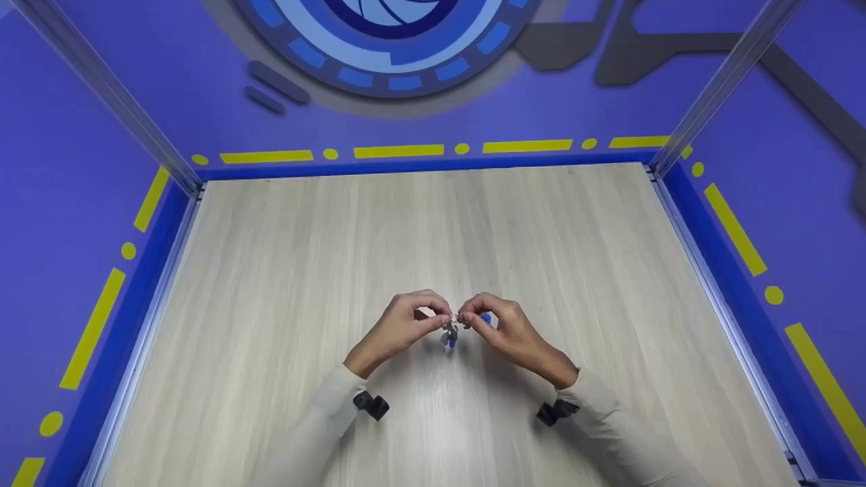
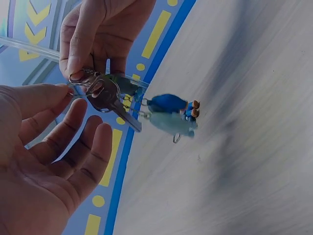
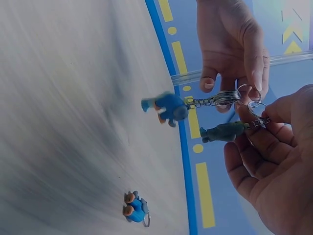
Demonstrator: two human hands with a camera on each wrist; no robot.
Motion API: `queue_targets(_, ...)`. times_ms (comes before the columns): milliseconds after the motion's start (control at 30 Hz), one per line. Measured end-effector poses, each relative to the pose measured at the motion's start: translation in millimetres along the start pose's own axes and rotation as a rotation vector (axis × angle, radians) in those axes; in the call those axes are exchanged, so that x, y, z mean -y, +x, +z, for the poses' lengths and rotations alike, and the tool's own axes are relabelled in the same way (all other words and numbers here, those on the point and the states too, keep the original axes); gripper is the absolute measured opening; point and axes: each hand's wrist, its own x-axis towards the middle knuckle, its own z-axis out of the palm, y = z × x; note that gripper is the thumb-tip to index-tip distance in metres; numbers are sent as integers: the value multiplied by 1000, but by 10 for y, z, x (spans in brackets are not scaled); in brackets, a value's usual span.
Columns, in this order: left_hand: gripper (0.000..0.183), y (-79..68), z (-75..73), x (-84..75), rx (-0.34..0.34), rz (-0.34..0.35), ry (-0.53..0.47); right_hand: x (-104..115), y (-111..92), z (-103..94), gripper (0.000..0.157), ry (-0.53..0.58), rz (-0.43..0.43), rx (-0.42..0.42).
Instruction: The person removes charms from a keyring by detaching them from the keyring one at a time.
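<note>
Left hand (image 1: 406, 321) and right hand (image 1: 507, 328) meet above the table, fingertips almost touching. Between thumb and forefinger, the left hand pinches a metal key ring, from which a key (image 2: 128, 117) hangs. A blue figurine charm (image 3: 171, 106) dangles by a short chain in the right wrist view. The right hand pinches a split ring bearing a grey-green figurine charm (image 3: 225, 132). The rings overlap at the fingertips; whether they are linked I cannot tell. Another blue figurine charm (image 3: 136, 209) with its own ring lies on the table, partly behind the right hand in the head view.
A light wood-grain table (image 1: 284, 243) lies under the hands. Blue-purple panels (image 1: 169, 81) with yellow dashes and metal corner posts (image 1: 111, 95) border its back and sides. A small black camera (image 1: 371, 405) sits on the left wrist, another camera (image 1: 557, 412) on the right.
</note>
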Motion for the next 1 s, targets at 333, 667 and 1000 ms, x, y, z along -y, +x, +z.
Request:
queue_targets(333, 8, 63, -11, 1, 6, -21, 101, -68, -11, 7, 6, -35, -53, 8)
queue_targets(667, 8, 145, -42, 36, 38, -1, 129, -81, 33, -29, 7, -59, -42, 26)
queue_targets(1000, 8, 147, -70, 112, 6, -13, 15, -42, 112, -10, 4, -128, 44, 47)
